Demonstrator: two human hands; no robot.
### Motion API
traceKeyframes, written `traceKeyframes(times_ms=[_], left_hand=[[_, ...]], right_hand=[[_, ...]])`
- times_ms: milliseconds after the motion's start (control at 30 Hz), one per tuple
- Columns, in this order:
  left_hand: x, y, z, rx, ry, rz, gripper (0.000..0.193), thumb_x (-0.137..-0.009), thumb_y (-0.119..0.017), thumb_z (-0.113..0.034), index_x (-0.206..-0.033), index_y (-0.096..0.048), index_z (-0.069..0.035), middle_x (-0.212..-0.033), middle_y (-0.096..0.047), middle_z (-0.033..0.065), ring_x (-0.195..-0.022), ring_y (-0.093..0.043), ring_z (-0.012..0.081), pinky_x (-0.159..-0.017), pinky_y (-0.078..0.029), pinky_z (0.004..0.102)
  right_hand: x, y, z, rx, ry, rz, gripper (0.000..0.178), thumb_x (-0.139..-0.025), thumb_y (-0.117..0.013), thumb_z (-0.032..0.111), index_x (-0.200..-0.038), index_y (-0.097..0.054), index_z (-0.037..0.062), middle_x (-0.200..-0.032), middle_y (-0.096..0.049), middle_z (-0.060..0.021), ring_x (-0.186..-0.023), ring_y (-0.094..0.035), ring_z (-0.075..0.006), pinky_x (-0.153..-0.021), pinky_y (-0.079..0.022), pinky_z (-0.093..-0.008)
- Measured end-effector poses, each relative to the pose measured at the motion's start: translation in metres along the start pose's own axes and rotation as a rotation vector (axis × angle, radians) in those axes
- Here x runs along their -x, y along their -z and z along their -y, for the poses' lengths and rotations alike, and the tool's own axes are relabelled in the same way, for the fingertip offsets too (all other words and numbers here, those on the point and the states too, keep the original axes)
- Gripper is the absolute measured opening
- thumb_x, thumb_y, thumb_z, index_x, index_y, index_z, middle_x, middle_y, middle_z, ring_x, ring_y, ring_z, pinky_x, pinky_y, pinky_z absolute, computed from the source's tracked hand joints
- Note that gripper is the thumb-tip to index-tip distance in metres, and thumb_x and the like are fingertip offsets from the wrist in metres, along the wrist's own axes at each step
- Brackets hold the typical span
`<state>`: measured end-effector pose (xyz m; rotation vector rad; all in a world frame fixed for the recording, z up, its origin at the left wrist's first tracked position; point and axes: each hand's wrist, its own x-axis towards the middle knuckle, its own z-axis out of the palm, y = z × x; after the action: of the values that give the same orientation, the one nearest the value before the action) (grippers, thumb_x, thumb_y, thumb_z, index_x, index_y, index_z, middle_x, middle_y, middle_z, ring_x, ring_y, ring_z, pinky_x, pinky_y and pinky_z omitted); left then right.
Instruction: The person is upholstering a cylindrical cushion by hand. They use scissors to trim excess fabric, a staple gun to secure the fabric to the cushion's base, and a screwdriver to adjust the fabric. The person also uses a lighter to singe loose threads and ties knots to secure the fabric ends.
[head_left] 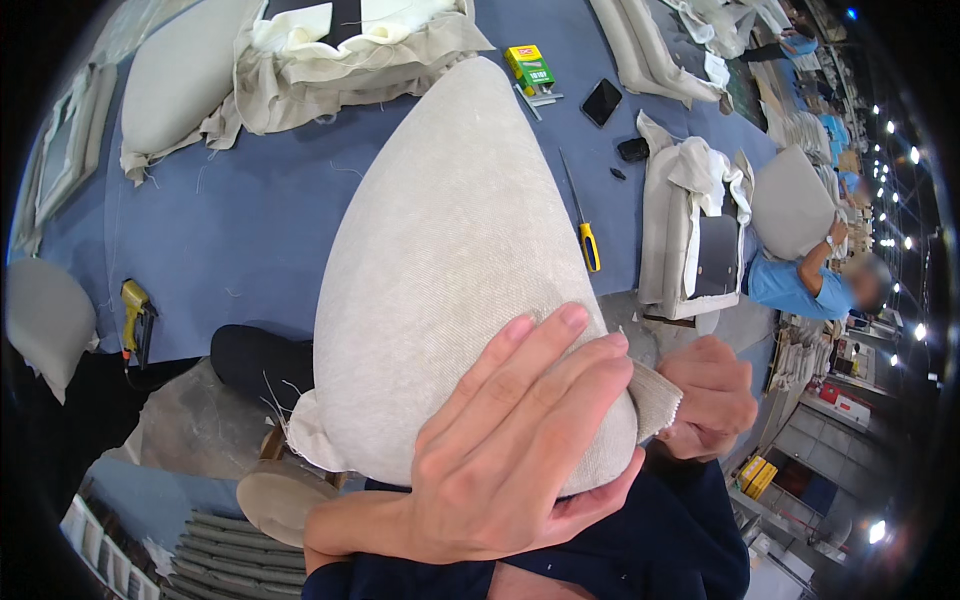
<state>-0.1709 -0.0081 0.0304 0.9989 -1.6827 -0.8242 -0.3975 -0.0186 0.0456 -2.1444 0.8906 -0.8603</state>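
Observation:
A pale beige fabric-covered cushion panel point(450, 230), rounded at its sides and narrowing to a tip at the far end, lies in front of me, its near end by my body. Across its near right part rests my left hand point(520, 440), fingers stretched out flat on the cover and thumb down at the near edge. My right hand point(705, 395) is closed beside the right edge, pinching a loose flap of the cover fabric point(655, 402) with a frayed end. Its fingertips are partly hidden. Bunched fabric with loose threads point(318, 430) sticks out at the near left corner.
On the blue table point(260, 230) lie a yellow-handled screwdriver point(588, 245), a phone point(602, 102), a green-yellow box point(529, 68) with staple strips, and a yellow staple gun point(135, 315). Partly covered seat parts point(695, 230) stand around. At right a person in blue point(800, 285) handles another panel.

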Motion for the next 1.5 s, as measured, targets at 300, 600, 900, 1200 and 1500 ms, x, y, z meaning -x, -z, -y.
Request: traceKeyframes(times_ms=[300,600,900,1200,1500], left_hand=[[-0.003,0.016,-0.006,0.008,0.078,0.090,0.066,-0.059,-0.091,-0.019,-0.116,-0.065,0.004,-0.112,-0.073,0.0159,-0.114,-0.067,0.0371,-0.098,-0.049,0.0539],[0.000,0.011,-0.005,0.032,0.032,0.039,0.068,-0.061,-0.091,-0.019,-0.118,-0.063,0.004,-0.111,-0.074,0.0165,-0.118,-0.065,0.0374,-0.100,-0.047,0.0542],[0.005,0.015,-0.009,0.018,0.059,-0.001,0.065,-0.057,-0.094,-0.017,-0.112,-0.063,0.000,-0.107,-0.075,0.0148,-0.115,-0.067,0.0371,-0.097,-0.049,0.0559],[0.008,0.020,-0.006,0.006,0.063,-0.086,0.069,-0.052,-0.093,-0.013,-0.113,-0.062,0.000,-0.102,-0.076,0.0156,-0.114,-0.068,0.0381,-0.099,-0.048,0.0560],[0.005,0.036,-0.008,-0.005,0.040,-0.157,0.067,-0.055,-0.092,-0.010,-0.116,-0.064,0.002,-0.105,-0.074,0.0154,-0.115,-0.067,0.0368,-0.101,-0.049,0.0530]], right_hand=[[0.006,-0.016,-0.016,-0.089,0.074,-0.148,0.021,-0.083,-0.065,0.003,-0.065,-0.057,-0.0034,-0.057,-0.045,-0.0055,-0.040,-0.042,-0.0188,-0.039,-0.027,-0.0309],[0.002,-0.025,-0.027,-0.104,0.179,-0.168,0.014,-0.079,-0.057,-0.007,-0.065,-0.056,-0.0055,-0.053,-0.039,-0.0044,-0.039,-0.039,-0.0169,-0.038,-0.026,-0.0291],[-0.011,-0.028,-0.036,-0.172,0.296,-0.131,0.020,-0.084,-0.052,-0.008,-0.066,-0.060,-0.0067,-0.053,-0.039,-0.0037,-0.039,-0.036,-0.0156,-0.039,-0.023,-0.0288],[-0.022,-0.024,-0.033,-0.100,0.298,-0.077,0.005,-0.068,-0.069,-0.006,-0.071,-0.065,-0.0072,-0.052,-0.039,-0.0031,-0.039,-0.036,-0.0140,-0.039,-0.023,-0.0284],[-0.055,-0.027,-0.030,-0.145,0.389,-0.045,0.015,-0.062,-0.073,0.002,-0.073,-0.066,-0.0069,-0.053,-0.040,-0.0024,-0.039,-0.038,-0.0145,-0.039,-0.025,-0.0288]])
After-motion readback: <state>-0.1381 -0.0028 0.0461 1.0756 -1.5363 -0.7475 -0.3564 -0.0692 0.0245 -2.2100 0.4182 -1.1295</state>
